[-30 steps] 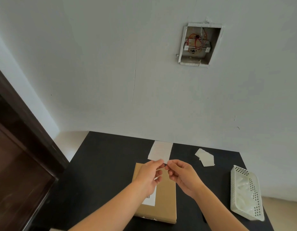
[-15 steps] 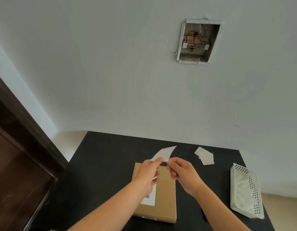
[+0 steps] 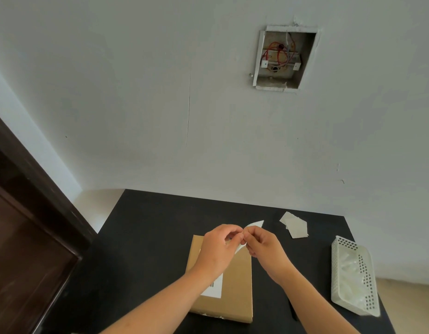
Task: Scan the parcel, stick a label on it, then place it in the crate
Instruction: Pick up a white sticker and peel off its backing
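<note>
A flat brown cardboard parcel (image 3: 235, 285) lies on the black table (image 3: 148, 237), with a white barcode sticker (image 3: 214, 289) on its near left part. Above the parcel, my left hand (image 3: 218, 251) and my right hand (image 3: 261, 247) pinch a white label sheet (image 3: 254, 224) between their fingertips. One corner of the sheet sticks up past my right fingers and another part curls down between the hands. A white perforated crate (image 3: 353, 273) stands at the table's right edge.
A small pile of white label sheets (image 3: 294, 224) lies on the table behind my right hand. A dark wooden door (image 3: 28, 237) stands at the left. The white wall behind the table has an open wiring box (image 3: 283, 59).
The label sheet stood up flat above my fingers; now it is bent and mostly hidden between my hands, which have come closer together. The parcel has stayed put.
</note>
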